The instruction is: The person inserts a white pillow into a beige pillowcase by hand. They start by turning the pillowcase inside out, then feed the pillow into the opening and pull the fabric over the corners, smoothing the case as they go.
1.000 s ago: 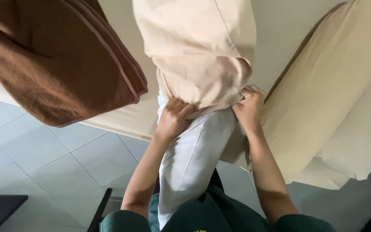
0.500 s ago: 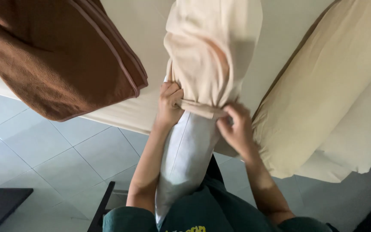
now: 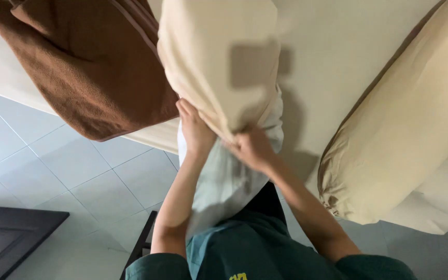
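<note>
A cream pillowcase (image 3: 213,67) hangs upright in front of me, with a white pillow (image 3: 224,181) sticking out of its lower opening down toward my green shirt. My left hand (image 3: 195,129) grips the left edge of the pillowcase opening. My right hand (image 3: 252,148) grips the right side of the same opening, bunching the cloth against the pillow. Both hands are closed on the fabric, close together.
A brown blanket (image 3: 84,67) lies folded on the bed (image 3: 338,62) at the upper left. A long cream bolster (image 3: 405,129) lies on the bed at the right. Pale floor tiles (image 3: 53,171) are at the left, with a dark piece of furniture (image 3: 6,238) at the bottom left.
The pillowcase has been pulled further down over the white pillow and now looks fuller. My hands have moved closer together at its opening.
</note>
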